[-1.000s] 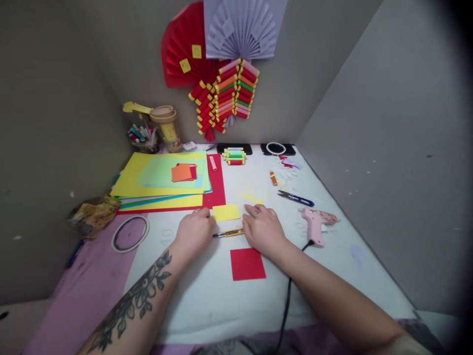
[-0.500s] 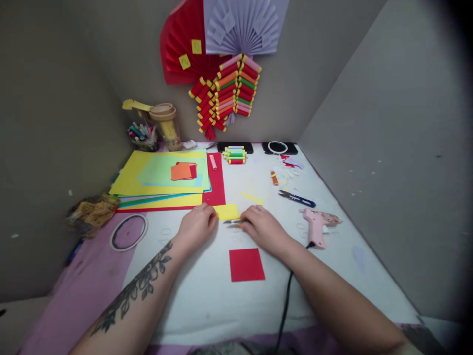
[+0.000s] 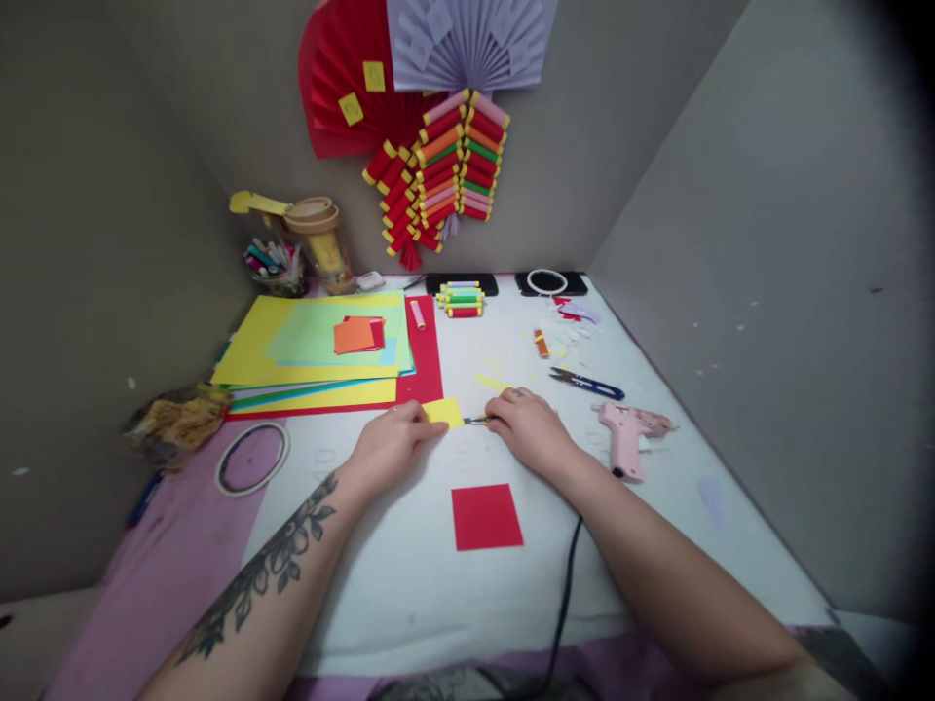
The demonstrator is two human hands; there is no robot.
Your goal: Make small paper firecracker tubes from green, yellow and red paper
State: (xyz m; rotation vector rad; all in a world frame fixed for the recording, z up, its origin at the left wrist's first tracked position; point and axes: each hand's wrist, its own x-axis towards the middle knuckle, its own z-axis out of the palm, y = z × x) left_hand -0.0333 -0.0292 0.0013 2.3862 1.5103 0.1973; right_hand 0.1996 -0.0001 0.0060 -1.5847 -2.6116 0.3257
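My left hand [image 3: 398, 436] pinches the left end of a small yellow paper piece [image 3: 445, 412] at the middle of the white table. To its right, my right hand [image 3: 527, 426] is closed around a slim cutter [image 3: 476, 421], whose metal tip points left at the paper's right edge. Most of the cutter's handle is hidden under the fingers. Nearer to me, a red paper square [image 3: 487, 517] lies flat between my forearms. A thin yellow strip [image 3: 493, 383] lies just beyond my right hand.
Colored sheets [image 3: 248, 341] are stacked at the left, beside a tape roll [image 3: 252, 459]. A pink glue gun [image 3: 626, 438] with a black cord and dark snips [image 3: 586, 383] lie at the right. Paper rolls [image 3: 464, 300] and two phones are at the back.
The yellow paper has tilted, and my left thumb now reaches along its near edge. My right hand has moved slightly right and away from me with the cutter. The view has shifted slightly.
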